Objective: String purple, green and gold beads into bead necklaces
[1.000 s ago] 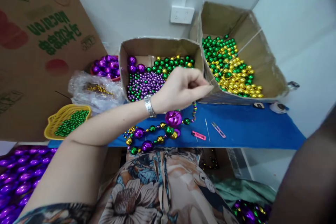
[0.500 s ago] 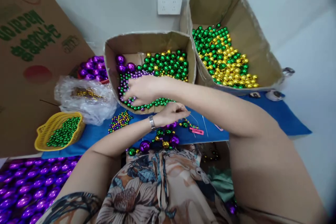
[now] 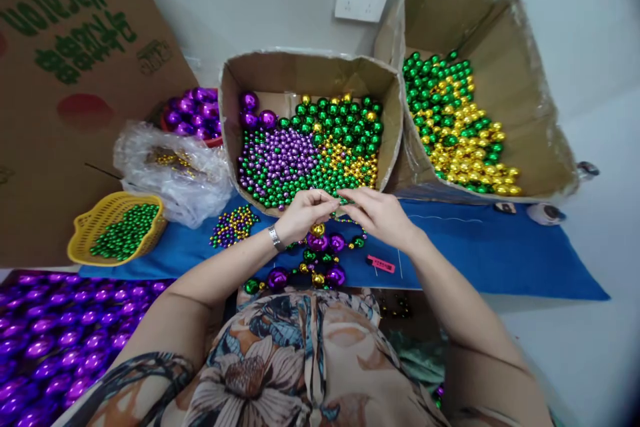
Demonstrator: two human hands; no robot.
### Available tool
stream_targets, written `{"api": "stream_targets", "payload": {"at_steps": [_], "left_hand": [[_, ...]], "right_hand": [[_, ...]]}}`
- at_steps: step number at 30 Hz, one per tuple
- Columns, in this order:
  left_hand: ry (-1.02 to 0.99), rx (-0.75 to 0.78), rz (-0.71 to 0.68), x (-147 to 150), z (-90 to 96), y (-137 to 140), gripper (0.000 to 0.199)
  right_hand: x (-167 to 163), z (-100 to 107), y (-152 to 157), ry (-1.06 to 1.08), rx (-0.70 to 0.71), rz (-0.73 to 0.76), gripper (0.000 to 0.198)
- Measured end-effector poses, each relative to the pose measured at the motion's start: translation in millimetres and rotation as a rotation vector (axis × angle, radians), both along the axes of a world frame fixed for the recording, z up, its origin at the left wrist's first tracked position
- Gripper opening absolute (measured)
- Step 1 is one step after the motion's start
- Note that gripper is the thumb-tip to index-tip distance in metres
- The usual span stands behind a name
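Observation:
My left hand, with a metal watch at the wrist, is closed in a pinch on a thin thread, mostly hidden by the fingers. Its fingertips meet those of my right hand, which pinches what looks like a small green bead. Below them a bead string of large purple balls, green and gold ones lies on the blue cloth. Just behind my hands stands a cardboard box of purple, green and gold beads. A pale thread trails off to the right.
At right stands a taller box of green and gold beads. To the left are a yellow basket of green beads, a plastic bag and loose small beads. A pink tag lies at the front. Purple balls fill the lower left.
My right hand has come out of the middle box and back to my left hand, so their fingertips now meet. The view has shifted slightly.

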State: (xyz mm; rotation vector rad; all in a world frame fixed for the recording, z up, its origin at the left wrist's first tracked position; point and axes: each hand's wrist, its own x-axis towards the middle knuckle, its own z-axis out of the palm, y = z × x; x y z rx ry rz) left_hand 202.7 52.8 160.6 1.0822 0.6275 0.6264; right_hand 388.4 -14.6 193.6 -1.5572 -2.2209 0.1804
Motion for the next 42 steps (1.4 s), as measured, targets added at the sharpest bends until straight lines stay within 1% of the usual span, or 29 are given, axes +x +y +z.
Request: {"api": "stream_targets", "payload": {"at_steps": [2,5,8,10,11,12,14,16,17,19,21,23,25,26,27,28,29,30,32,34,36,37,39,40,42], "left_hand": [[0.000,-0.011,-0.001,-1,-2.9,2,0.029],[0.027,-0.021,-0.008,-4,-5.9,5,0.027],[0.054,-0.001,-0.013,-7,-5.5,7,0.026],[0.051,0.065,-0.020,-9,-3.4,5,0.025],[0.047,0.112,-0.028,-10,-1.9,4,0.025],[0.042,0.162,-0.039,-11,-0.4,3,0.027],[0.034,0.254,-0.060,-12,2.6,2,0.039],[0.032,0.326,-0.064,-13,4.6,1,0.053],[0.039,0.363,-0.051,-14,5.0,1,0.057],[0.069,0.455,0.005,-14,4.0,1,0.058],[0.109,0.564,0.061,-14,0.8,2,0.056],[0.149,0.672,0.080,-13,-3.9,4,0.051],[0.173,0.757,0.070,-12,-8.1,6,0.046],[0.180,0.790,0.066,-12,-9.5,6,0.045],[0.186,0.818,0.061,-12,-10.1,7,0.044],[0.189,0.846,0.061,-12,-9.8,7,0.044],[0.195,0.871,0.059,-12,-8.7,6,0.045],[0.205,0.893,0.061,-13,-6.7,6,0.045],[0.230,0.898,0.069,-15,-1.2,4,0.046],[0.238,0.804,0.068,-15,4.2,3,0.048],[0.205,0.603,0.029,-14,6.3,3,0.054],[0.172,0.483,0.007,-12,5.2,5,0.058],[0.091,0.271,-0.029,-8,-2.1,9,0.066],[0.066,0.203,-0.035,-5,-8.1,11,0.070],[0.031,0.121,-0.028,1,-23.3,16,0.077]], "right_hand": [[-4,-11,-6,0.007,-0.009,-0.023,0.032],[-13,-16,-16,-0.056,0.050,-0.073,0.034],[-21,-16,-26,-0.066,0.045,-0.028,0.034],[-23,-16,-28,0.025,0.007,0.014,0.033],[-22,-16,-27,0.105,0.001,0.001,0.031],[-21,-16,-25,0.199,0.003,-0.034,0.029],[-18,-16,-21,0.379,-0.024,-0.118,0.030],[-16,-17,-16,0.497,-0.127,-0.159,0.034],[-15,-18,-14,0.551,-0.195,-0.164,0.035],[-15,-23,-11,0.716,-0.322,-0.176,0.036],[-16,-31,-8,0.928,-0.461,-0.166,0.037],[-18,-41,-6,1.091,-0.657,-0.090,0.040],[-20,-49,-4,1.167,-0.818,0.004,0.044],[-20,-52,-3,1.189,-0.853,0.037,0.046],[-20,-54,-3,1.200,-0.851,0.053,0.046],[-19,-54,-3,1.194,-0.815,0.055,0.045],[-17,-52,-3,1.160,-0.747,0.040,0.043],[-16,-49,-4,1.088,-0.652,0.007,0.039],[-13,-41,-8,0.837,-0.383,-0.089,0.031],[-12,-33,-14,0.536,-0.077,-0.182,0.026],[-15,-30,-22,0.268,0.156,-0.218,0.022],[-18,-29,-26,0.151,0.232,-0.207,0.021],[-24,-31,-32,-0.056,0.319,-0.138,0.019],[-26,-32,-34,-0.129,0.336,-0.102,0.019],[-30,-32,-36,-0.221,0.316,-0.017,0.018]]}}
